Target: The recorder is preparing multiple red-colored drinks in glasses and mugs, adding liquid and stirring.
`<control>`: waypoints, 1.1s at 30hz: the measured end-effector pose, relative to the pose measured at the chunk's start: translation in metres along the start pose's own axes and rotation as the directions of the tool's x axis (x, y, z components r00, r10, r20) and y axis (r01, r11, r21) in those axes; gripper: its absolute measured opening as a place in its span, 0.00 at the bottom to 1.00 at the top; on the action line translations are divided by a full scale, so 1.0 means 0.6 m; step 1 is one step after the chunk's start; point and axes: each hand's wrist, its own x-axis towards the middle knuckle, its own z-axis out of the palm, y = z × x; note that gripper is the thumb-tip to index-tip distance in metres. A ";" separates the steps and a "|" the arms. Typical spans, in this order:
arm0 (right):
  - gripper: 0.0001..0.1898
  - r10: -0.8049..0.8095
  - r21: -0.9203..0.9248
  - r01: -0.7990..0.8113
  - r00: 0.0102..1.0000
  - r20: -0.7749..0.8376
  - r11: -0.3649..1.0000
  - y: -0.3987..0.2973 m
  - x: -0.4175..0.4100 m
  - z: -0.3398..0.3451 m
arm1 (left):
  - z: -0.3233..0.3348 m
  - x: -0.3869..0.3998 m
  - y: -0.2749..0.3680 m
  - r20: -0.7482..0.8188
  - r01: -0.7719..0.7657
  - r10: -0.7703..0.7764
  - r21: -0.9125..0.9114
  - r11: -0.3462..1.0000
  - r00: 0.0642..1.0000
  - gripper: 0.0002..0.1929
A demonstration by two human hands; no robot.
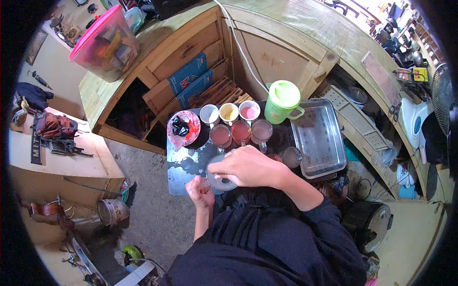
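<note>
My left hand [200, 192] is closed on the handle of a clear glass mug [224, 183] near the table's front edge. Over the mug's mouth is my right hand [244, 167], fingers bent down; whether it holds something small I cannot tell. Behind stand several glass mugs with pinkish liquid, among them a redder one [241, 131], and a row of white cups, one with yellow contents [229, 112]. A pink-stained container [183, 129] holding a black plastic bag sits at the left. A green lidded pitcher [282, 102] stands at the back right.
A clear rectangular tray [320, 139] lies at the right of the dark table [179, 178], whose surface is wet. A white cable [247, 53] hangs behind the pitcher. Wooden counters curve around, with a pink-lidded bucket [107, 46] on the left one and a fan [443, 100] far right.
</note>
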 end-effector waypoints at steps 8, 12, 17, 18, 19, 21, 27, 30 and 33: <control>0.05 0.007 -0.053 -0.015 0.990 -0.141 0.998 -0.002 0.004 0.009 | -0.005 0.003 -0.001 -0.001 -0.016 0.016 -0.026 1.000 1.000 0.18; 0.04 -0.058 -0.023 0.055 0.978 -0.202 0.998 -0.005 0.010 0.028 | -0.008 0.001 -0.006 -0.055 0.001 -0.003 -0.031 1.000 0.998 0.18; 0.04 0.052 -0.089 -0.058 0.996 -0.070 0.994 -0.015 0.000 0.010 | 0.002 -0.006 -0.001 -0.059 0.031 -0.034 -0.053 0.998 0.998 0.18; 0.04 0.056 -0.092 -0.062 0.996 -0.072 0.994 -0.013 0.000 0.013 | 0.000 -0.005 -0.003 -0.054 0.033 -0.036 -0.055 0.998 0.998 0.18; 0.04 0.013 -0.059 -0.024 0.985 -0.174 0.998 -0.008 0.003 0.020 | -0.004 -0.005 -0.006 -0.043 0.018 -0.020 -0.051 0.999 0.999 0.18; 0.05 0.052 -0.020 -0.061 0.958 -0.283 0.998 -0.005 0.004 0.019 | -0.005 -0.004 -0.006 -0.033 0.002 -0.004 -0.048 0.999 0.999 0.18; 0.06 0.080 0.040 -0.073 0.969 -0.233 0.997 -0.006 0.000 0.009 | -0.003 -0.002 -0.004 -0.017 0.029 -0.030 -0.034 0.999 0.999 0.18; 0.06 0.088 0.065 -0.072 0.950 -0.298 0.995 -0.006 0.000 0.009 | -0.005 -0.003 -0.003 -0.047 0.023 -0.026 -0.067 0.998 0.999 0.18; 0.06 0.087 0.050 -0.076 0.950 -0.301 0.996 -0.005 -0.001 0.011 | -0.002 0.000 -0.001 -0.030 0.015 -0.017 -0.064 0.998 0.999 0.18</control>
